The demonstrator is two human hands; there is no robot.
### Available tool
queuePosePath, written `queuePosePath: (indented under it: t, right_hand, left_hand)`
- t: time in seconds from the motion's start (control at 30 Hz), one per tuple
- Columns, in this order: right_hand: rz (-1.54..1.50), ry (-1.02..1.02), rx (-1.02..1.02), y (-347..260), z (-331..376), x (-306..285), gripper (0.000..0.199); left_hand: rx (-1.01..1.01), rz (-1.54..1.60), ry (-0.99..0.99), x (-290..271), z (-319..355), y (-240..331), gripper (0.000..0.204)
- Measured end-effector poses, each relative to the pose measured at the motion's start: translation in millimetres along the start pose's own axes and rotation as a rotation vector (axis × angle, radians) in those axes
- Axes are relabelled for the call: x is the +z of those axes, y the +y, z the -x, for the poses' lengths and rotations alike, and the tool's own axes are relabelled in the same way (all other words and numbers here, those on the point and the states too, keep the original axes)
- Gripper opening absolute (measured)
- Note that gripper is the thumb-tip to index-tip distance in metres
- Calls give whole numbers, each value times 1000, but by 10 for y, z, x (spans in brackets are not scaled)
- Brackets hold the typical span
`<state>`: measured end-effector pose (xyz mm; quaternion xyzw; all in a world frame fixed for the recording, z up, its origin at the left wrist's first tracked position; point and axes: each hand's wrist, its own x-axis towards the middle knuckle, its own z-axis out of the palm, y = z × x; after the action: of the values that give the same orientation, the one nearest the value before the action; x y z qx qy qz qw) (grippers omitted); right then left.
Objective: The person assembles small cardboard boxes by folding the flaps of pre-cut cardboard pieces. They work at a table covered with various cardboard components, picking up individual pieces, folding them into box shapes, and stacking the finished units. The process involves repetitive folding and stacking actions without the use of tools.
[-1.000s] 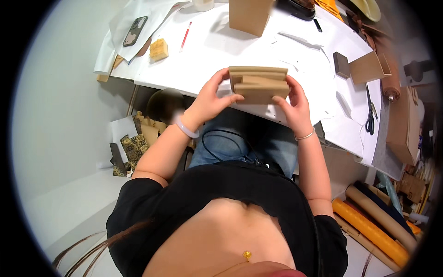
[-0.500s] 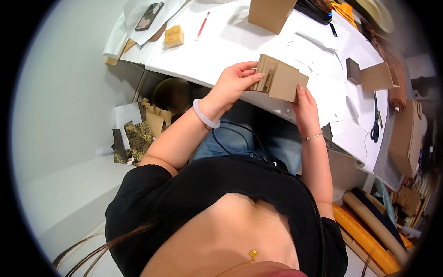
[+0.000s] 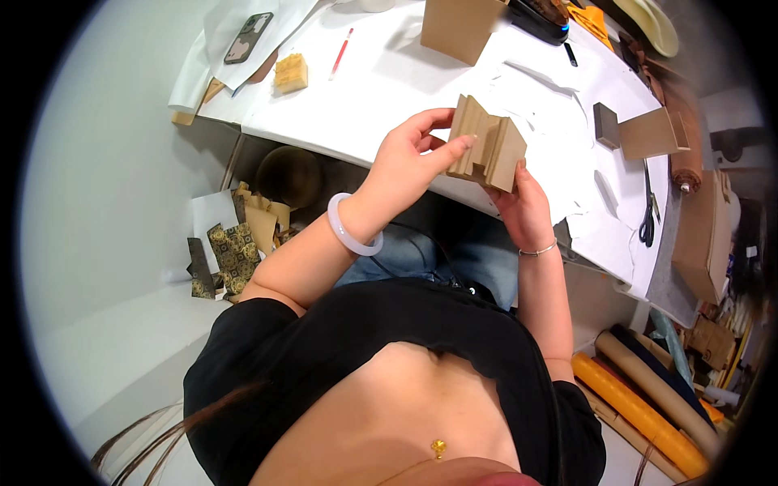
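Note:
Above the front edge of the white-covered table point(image 3: 365, 105) I hold a brown board piece point(image 3: 506, 150) in both hands. It looks like stacked flat boards with stepped, layered edges and a deep slot between two parts. My left hand point(image 3: 412, 155) grips its left side, thumb on the near face and fingers behind. My right hand point(image 3: 527, 209) supports its lower right corner, with the thumb at the edge and the other fingers partly hidden underneath. The slotted side is turned partly toward me.
A tall brown board box point(image 3: 459, 31) stands at the back. Farther left lie a red pen point(image 3: 342, 54), a yellow sponge-like block point(image 3: 291, 74) and a phone point(image 3: 249, 37). To the right are scissors point(image 3: 647, 215), a dark block point(image 3: 605, 125) and an open brown board piece point(image 3: 651, 134).
The board piece has been turned in my hands, so its slot and layered edges show more. My right hand has shifted lower on its corner. The whole view has moved slightly.

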<state>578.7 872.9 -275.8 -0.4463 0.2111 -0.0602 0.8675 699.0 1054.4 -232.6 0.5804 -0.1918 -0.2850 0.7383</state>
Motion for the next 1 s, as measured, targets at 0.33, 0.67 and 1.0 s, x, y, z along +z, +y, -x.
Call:
queuePosePath:
  t: [0.33, 0.67, 1.0]
  right_hand:
    - [104, 90, -3, -96, -59, -42, 47]
    - [-226, 86, -126, -192, 49, -426, 46]
    - [-649, -91, -250, -331, 326, -875, 57]
  left_hand:
    - [-162, 233, -37, -286, -30, -105, 41]
    - [-5, 211, 111, -269, 99, 89, 38]
    - [-93, 192, 133, -272, 55, 86, 38]
